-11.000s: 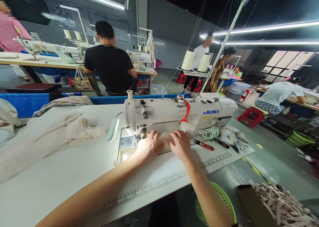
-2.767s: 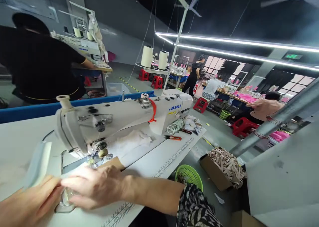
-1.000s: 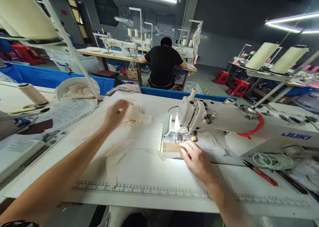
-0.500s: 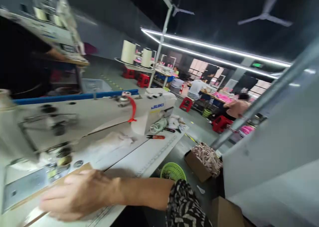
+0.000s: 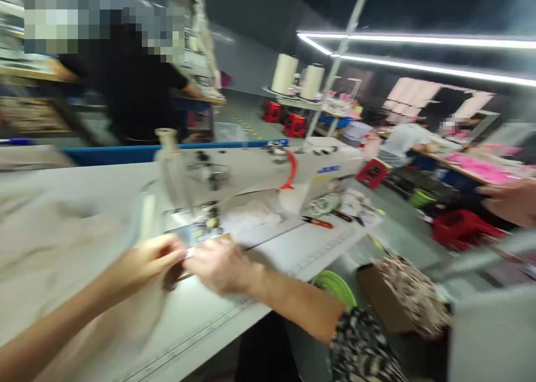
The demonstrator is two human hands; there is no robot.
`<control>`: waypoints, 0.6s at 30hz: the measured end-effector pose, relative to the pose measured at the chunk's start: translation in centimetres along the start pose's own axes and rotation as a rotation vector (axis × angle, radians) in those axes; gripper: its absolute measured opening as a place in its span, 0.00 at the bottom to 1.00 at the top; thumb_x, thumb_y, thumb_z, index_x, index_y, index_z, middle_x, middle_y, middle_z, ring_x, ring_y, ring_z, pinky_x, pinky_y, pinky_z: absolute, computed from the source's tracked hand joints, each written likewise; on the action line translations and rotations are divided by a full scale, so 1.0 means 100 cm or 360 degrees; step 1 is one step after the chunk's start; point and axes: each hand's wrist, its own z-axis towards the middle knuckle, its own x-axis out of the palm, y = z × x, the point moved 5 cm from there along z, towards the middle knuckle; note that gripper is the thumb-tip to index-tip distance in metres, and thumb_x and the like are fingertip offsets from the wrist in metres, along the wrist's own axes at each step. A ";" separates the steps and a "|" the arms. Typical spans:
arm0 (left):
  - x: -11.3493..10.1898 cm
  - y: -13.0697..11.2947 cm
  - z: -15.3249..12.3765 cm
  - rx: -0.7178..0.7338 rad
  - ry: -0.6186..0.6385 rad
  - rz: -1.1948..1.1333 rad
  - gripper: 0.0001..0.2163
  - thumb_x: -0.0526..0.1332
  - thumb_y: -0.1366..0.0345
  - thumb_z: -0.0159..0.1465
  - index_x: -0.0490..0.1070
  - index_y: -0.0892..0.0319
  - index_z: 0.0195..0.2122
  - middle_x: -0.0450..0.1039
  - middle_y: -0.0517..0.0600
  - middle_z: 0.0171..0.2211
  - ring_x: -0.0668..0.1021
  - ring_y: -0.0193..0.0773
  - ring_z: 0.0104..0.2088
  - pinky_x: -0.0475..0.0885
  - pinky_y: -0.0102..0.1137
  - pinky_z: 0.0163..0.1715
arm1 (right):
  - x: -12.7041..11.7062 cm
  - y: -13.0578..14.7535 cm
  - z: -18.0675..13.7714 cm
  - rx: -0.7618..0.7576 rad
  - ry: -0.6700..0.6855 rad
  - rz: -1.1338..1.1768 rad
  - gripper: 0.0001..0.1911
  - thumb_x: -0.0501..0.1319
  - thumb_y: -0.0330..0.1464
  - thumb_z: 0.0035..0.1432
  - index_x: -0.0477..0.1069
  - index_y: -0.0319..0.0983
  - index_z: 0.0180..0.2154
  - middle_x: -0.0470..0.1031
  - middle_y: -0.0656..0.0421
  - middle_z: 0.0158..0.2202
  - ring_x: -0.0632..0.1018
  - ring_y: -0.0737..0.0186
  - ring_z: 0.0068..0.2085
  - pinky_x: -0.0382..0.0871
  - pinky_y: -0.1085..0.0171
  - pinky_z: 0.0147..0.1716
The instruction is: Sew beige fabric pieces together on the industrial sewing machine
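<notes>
My left hand (image 5: 158,262) reaches in from the lower left, its fingers pinched together in front of the sewing machine's needle area. Its fingertips almost meet those of my right hand (image 5: 224,263), whose fingers are curled closed. A small white bit (image 5: 190,252) shows between them, too blurred to name. Just behind both hands is the foot of the white sewing machine (image 5: 259,172), with a red ribbon (image 5: 290,170) on its arm. Pale beige cloth (image 5: 62,242) spreads over the table on the left and under my left forearm.
Orange-handled thread snips (image 5: 318,222) lie right of the machine, near a coil of pale cord (image 5: 324,203). Below the table's right edge are a green basket (image 5: 335,287) and a carton of fabric strips (image 5: 406,292). A person in black (image 5: 134,86) sits beyond the machine.
The view has swung left. My left hand has come into view and met my right hand, which earlier lay alone on the table by the needle plate. My right fingers are now curled.
</notes>
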 end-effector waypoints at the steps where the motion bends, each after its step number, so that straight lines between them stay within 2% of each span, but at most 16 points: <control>1: -0.004 0.005 -0.006 -0.0061 0.0111 -0.0053 0.18 0.55 0.46 0.55 0.68 0.56 0.23 0.74 0.46 0.22 0.74 0.38 0.26 0.69 0.28 0.29 | -0.001 0.000 0.000 -0.0018 -0.0051 0.0041 0.10 0.51 0.29 0.68 0.71 0.39 0.43 0.76 0.60 0.39 0.71 0.61 0.39 0.63 0.59 0.37; 4: -0.006 0.016 -0.009 -0.0195 0.0122 -0.0177 0.14 0.55 0.50 0.58 0.65 0.56 0.27 0.73 0.45 0.22 0.74 0.39 0.26 0.68 0.29 0.28 | 0.001 -0.004 0.000 -0.0040 -0.0112 0.0112 0.07 0.54 0.28 0.65 0.71 0.38 0.41 0.75 0.57 0.39 0.70 0.58 0.39 0.63 0.58 0.38; 8: 0.000 0.025 -0.003 -0.0187 0.0023 -0.0131 0.13 0.56 0.51 0.56 0.63 0.55 0.26 0.70 0.45 0.22 0.73 0.38 0.25 0.65 0.30 0.26 | 0.002 -0.009 -0.007 -0.0068 -0.0129 0.0190 0.09 0.54 0.26 0.62 0.71 0.40 0.39 0.74 0.56 0.37 0.69 0.56 0.38 0.64 0.57 0.37; 14: 0.002 0.028 -0.001 -0.0186 0.0028 -0.0077 0.12 0.55 0.52 0.56 0.64 0.55 0.26 0.71 0.46 0.23 0.73 0.38 0.26 0.65 0.29 0.24 | 0.000 -0.024 -0.012 0.0150 -0.0212 0.0433 0.09 0.53 0.25 0.64 0.71 0.40 0.36 0.74 0.56 0.38 0.72 0.58 0.40 0.67 0.60 0.38; 18: 0.003 0.027 0.002 -0.0252 0.0059 -0.0100 0.12 0.56 0.51 0.56 0.65 0.55 0.28 0.73 0.47 0.23 0.76 0.39 0.26 0.67 0.29 0.23 | 0.001 -0.025 -0.010 0.0219 -0.0163 0.0447 0.11 0.52 0.25 0.65 0.71 0.41 0.37 0.74 0.56 0.39 0.72 0.58 0.41 0.69 0.60 0.39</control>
